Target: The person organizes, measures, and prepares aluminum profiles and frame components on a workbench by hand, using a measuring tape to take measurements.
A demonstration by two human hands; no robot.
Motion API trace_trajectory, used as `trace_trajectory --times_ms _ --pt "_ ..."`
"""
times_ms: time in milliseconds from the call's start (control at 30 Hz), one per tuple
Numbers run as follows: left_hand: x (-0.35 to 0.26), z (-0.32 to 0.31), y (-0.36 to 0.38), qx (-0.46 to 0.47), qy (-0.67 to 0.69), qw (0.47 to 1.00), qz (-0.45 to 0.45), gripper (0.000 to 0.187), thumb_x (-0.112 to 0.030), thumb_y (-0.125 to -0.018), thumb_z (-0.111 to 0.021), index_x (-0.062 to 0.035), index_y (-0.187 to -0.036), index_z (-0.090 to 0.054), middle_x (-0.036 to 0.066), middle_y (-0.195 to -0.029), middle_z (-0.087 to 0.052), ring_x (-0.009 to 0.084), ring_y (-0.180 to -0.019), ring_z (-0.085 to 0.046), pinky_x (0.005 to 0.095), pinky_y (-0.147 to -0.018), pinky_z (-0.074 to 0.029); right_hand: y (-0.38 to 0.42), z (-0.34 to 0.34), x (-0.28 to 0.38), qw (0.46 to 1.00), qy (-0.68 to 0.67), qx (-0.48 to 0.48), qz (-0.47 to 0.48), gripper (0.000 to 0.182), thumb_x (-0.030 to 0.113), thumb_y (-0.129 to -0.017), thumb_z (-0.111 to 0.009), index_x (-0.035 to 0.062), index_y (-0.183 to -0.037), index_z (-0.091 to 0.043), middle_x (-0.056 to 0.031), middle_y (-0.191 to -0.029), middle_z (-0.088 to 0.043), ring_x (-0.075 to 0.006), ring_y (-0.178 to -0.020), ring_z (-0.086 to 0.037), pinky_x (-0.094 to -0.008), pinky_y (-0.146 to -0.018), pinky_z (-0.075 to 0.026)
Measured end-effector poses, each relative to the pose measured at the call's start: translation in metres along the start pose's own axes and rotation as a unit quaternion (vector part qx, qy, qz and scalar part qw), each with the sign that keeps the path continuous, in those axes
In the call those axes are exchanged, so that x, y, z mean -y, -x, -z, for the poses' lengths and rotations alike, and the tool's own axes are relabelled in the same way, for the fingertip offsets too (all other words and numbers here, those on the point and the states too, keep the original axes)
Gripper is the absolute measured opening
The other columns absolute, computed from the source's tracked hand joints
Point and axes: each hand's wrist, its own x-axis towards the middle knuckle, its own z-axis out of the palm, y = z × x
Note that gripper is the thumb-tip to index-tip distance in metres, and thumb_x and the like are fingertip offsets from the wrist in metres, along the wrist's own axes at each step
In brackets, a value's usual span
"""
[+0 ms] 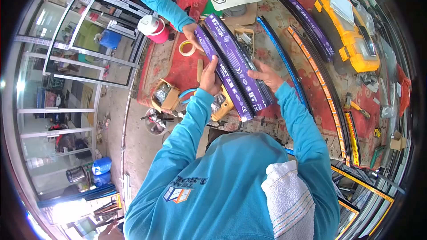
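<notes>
Two short lengths of frame profile in printed purple film lie side by side before me, a dark groove between them. My left hand (211,78) is closed around the left purple profile (230,88), thumb on its top face. My right hand (266,75) grips the outer edge of the right purple profile (235,53), fingers curled toward its side. At the far end of the left profile, another person's hand (192,35) in a blue sleeve touches it. A roll of tape (187,48) lies close to that hand. Below the profiles, a yellow object (223,106) partly shows.
Long strips with blue (281,55) and orange film (318,84) stretch across the red-patterned table (178,73). A longer purple profile (307,24) and a yellow toolbox (347,29) are at the right. A pink-and-white jug (153,29) and a cardboard box (167,95) are at the left.
</notes>
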Motion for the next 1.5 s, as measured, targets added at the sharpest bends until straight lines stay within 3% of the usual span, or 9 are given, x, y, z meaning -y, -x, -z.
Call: trace_trajectory --times_ms 367,700,767,800,933,1067,1100,1267,1500 --pt "-0.005 0.032 -0.033 0.010 0.019 0.999 0.030 0.038 -0.035 -0.101 -0.055 -0.0018 -0.118 -0.059 0.010 -0.097 -0.070 0.0217 -0.077 -0.070 0.0385 -0.073 -0.060 -0.021 -0.012 0.012 0.999 0.024 -0.023 -0.005 0.072 0.028 -0.081 -0.082 -0.0014 -0.135 -0.045 -0.0088 -0.115 -0.062 -0.0162 -0.101 -0.062 -0.0308 -0.090 -0.052" --pt "-0.011 0.032 -0.032 -0.006 -0.005 0.999 0.049 0.040 -0.039 -0.103 -0.049 -0.0039 -0.119 -0.059 0.009 -0.100 -0.070 0.0218 -0.085 -0.069 0.0387 -0.080 -0.059 -0.028 -0.014 0.013 0.998 0.062 -0.033 0.000 0.064 0.024 -0.081 -0.081 0.0015 -0.132 -0.049 -0.0065 -0.113 -0.063 -0.0146 -0.099 -0.062 -0.0303 -0.087 -0.053" --pt "-0.011 0.037 -0.033 0.051 0.070 0.995 0.052 0.046 -0.044 -0.102 -0.050 -0.0043 -0.125 -0.056 0.011 -0.110 -0.069 0.0237 -0.092 -0.071 0.0404 -0.084 -0.060 -0.029 -0.010 0.011 0.997 0.073 -0.025 -0.017 0.069 0.026 -0.083 -0.080 0.0016 -0.137 -0.044 -0.0070 -0.115 -0.061 -0.0134 -0.101 -0.061 -0.0298 -0.089 -0.052" --pt "-0.011 0.035 -0.035 0.051 0.035 0.998 0.027 0.059 -0.053 -0.102 -0.042 -0.0025 -0.132 -0.051 0.013 -0.120 -0.066 0.0261 -0.105 -0.067 0.0418 -0.096 -0.053 -0.030 -0.009 0.009 0.997 0.074 -0.023 -0.016 0.069 0.026 -0.083 -0.080 0.0016 -0.137 -0.044 -0.0070 -0.115 -0.061 -0.0134 -0.101 -0.061 -0.0298 -0.089 -0.052" --pt "-0.010 0.024 -0.021 0.085 0.047 0.993 0.064 0.079 -0.066 -0.099 -0.029 -0.0009 -0.142 -0.040 0.016 -0.133 -0.058 0.0295 -0.120 -0.058 0.0451 -0.108 -0.043 -0.031 -0.008 -0.001 0.998 0.059 -0.033 -0.006 0.063 0.026 -0.082 -0.081 0.0021 -0.131 -0.050 -0.0066 -0.115 -0.063 -0.0146 -0.103 -0.060 -0.0301 -0.092 -0.049" --pt "-0.008 0.007 -0.004 0.048 0.034 0.996 0.073 0.073 -0.063 -0.100 -0.035 -0.0038 -0.142 -0.042 0.015 -0.134 -0.058 0.0291 -0.121 -0.057 0.0447 -0.106 -0.044 -0.032 -0.007 -0.008 0.997 0.062 -0.042 0.000 0.062 0.025 -0.081 -0.082 0.0017 -0.129 -0.051 -0.0071 -0.115 -0.063 -0.0152 -0.105 -0.060 -0.0310 -0.095 -0.047" --pt "-0.005 0.005 -0.005 0.085 0.040 0.995 0.034 0.066 -0.057 -0.102 -0.036 -0.0054 -0.142 -0.043 0.013 -0.134 -0.058 0.0272 -0.121 -0.058 0.0441 -0.105 -0.045 -0.032 -0.009 -0.007 0.996 0.075 -0.045 0.003 0.062 0.024 -0.081 -0.082 0.0014 -0.129 -0.050 -0.0072 -0.115 -0.063 -0.0152 -0.105 -0.060 -0.0311 -0.095 -0.047" --pt "0.006 0.013 -0.002 0.092 0.058 0.993 0.041 0.056 -0.049 -0.105 -0.035 -0.0083 -0.142 -0.044 0.011 -0.133 -0.058 0.0256 -0.120 -0.059 0.0429 -0.105 -0.046 -0.030 -0.016 -0.005 0.994 0.086 -0.065 0.020 0.060 0.022 -0.080 -0.083 0.0014 -0.128 -0.052 -0.0067 -0.115 -0.063 -0.0151 -0.104 -0.059 -0.0309 -0.096 -0.046" --pt "-0.012 0.003 0.004 0.067 0.046 0.997 0.008 0.053 -0.045 -0.105 -0.036 -0.0069 -0.140 -0.047 0.013 -0.134 -0.059 0.0259 -0.121 -0.060 0.0437 -0.105 -0.046 -0.056 -0.026 0.014 0.991 0.099 -0.018 0.093 0.065 0.027 -0.087 -0.077 0.0018 -0.138 -0.045 -0.0067 -0.119 -0.062 -0.0163 -0.109 -0.059 -0.0321 -0.093 -0.049"
